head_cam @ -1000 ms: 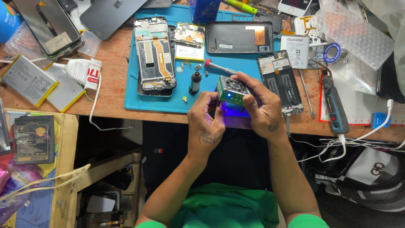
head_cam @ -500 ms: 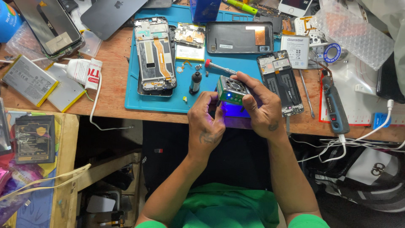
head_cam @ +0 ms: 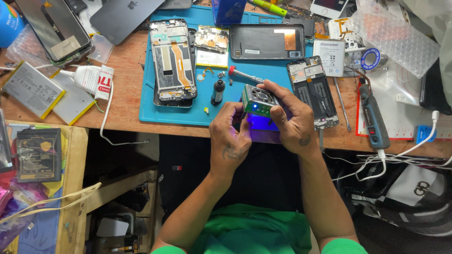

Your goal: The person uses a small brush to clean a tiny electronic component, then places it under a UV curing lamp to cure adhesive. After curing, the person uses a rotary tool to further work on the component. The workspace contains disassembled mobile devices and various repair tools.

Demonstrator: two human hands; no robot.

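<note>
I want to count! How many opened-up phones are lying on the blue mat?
2. One opened phone lies at the mat's left side, another at its right edge beside the right hand. More parts may be hidden.

blue mat (head_cam: 188, 110), green lamp box (head_cam: 259, 99) glowing violet, green shirt (head_cam: 254, 235)

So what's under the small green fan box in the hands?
Under the fan box there is a blue-violet glow falling on a flat piece at the desk edge. Both hands, left and right, cover the rest, so what it lights stays hidden.

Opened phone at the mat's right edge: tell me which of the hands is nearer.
Right. The right hand lies just beside the opened phone; the left hand sits farther left.
</note>
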